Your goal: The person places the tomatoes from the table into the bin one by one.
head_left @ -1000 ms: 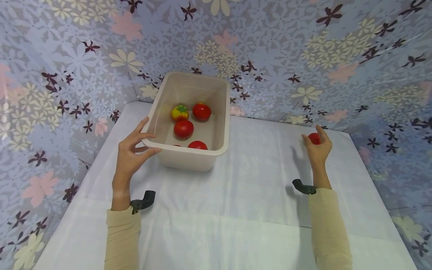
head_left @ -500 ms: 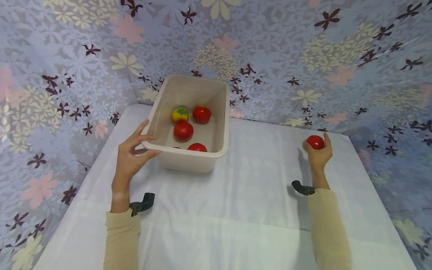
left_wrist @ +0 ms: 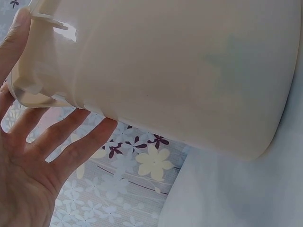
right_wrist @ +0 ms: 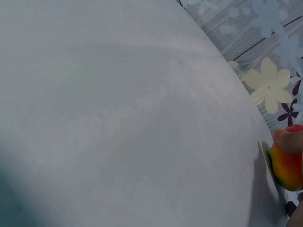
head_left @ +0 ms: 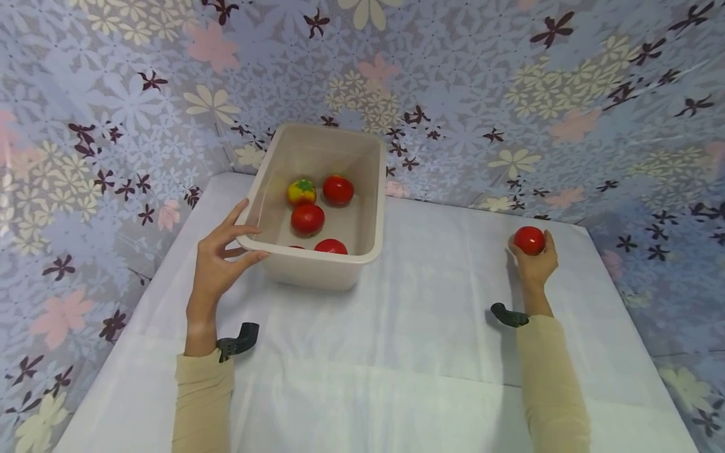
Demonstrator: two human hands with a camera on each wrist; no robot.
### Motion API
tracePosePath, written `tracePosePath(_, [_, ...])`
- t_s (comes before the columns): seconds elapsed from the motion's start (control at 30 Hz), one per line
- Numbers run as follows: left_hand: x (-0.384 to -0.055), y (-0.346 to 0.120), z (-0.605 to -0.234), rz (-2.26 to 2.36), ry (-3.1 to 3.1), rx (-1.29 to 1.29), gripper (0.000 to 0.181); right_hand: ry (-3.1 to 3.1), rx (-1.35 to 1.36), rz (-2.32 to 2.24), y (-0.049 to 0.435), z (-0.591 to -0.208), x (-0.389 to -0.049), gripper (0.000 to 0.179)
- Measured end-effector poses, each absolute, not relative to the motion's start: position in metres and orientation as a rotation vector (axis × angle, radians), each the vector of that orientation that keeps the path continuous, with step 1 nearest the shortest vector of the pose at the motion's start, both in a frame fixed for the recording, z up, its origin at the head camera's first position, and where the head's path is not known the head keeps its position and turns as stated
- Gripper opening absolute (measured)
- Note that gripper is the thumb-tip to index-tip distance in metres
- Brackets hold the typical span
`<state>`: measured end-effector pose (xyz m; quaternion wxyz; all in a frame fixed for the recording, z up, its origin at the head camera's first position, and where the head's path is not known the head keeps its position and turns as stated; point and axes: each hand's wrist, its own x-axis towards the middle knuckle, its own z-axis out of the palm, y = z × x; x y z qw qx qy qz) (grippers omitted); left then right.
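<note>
My left hand (head_left: 218,261) grips the near left corner of a beige plastic bin (head_left: 314,272), thumb toward the front and fingers along the left side. The left wrist view shows the fingers (left_wrist: 87,142) spread against the outside of the bin (left_wrist: 165,94). Inside lie several red toy tomatoes (head_left: 308,219); one of them (head_left: 302,192) turns its yellow side and green star-shaped top up. At the far right of the table, my right hand (head_left: 537,264) holds another toy tomato (head_left: 529,240) between thumb and fingers. Its orange-yellow side (right_wrist: 285,168) shows in the right wrist view.
A white cloth covers the table (head_left: 430,302). Flower-patterned fabric (head_left: 453,94) rises behind it and at both sides. Dark wrist mounts (head_left: 240,340) stick out from both forearms.
My right hand has taken hold of the tomato and drawn slightly back toward me, so more of the fruit shows above the fingers. The left hand and the bin have stayed in place.
</note>
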<state>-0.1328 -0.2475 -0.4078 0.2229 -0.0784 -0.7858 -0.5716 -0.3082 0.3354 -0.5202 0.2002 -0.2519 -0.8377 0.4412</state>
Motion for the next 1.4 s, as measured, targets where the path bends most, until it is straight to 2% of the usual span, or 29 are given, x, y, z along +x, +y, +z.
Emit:
tracePosePath(0.33, [-0.145, -0.257, -0.429, -1.578, -2.153, -0.219, 0.039, -2.285, -0.745, 1.327, 0.335, -0.521, -0.311, 0.081])
tracePosePath(0.8, [-0.144, -0.255, -0.428, -1.559, -2.156, -0.225, 0.038, -2.245, -0.780, 1.423, 0.339, -0.519, -0.310, 0.079])
tracePosePath(1.2, [-0.139, -0.252, -0.419, -1.566, -2.159, -0.219, 0.037, -2.227, -0.603, 1.486, 0.319, -0.505, -0.311, 0.078])
tracePosePath(1.4, [-0.133, -0.246, -0.407, -1.556, -2.162, -0.232, 0.035, -2.265, -0.403, 1.448, 0.301, -0.499, -0.311, 0.078])
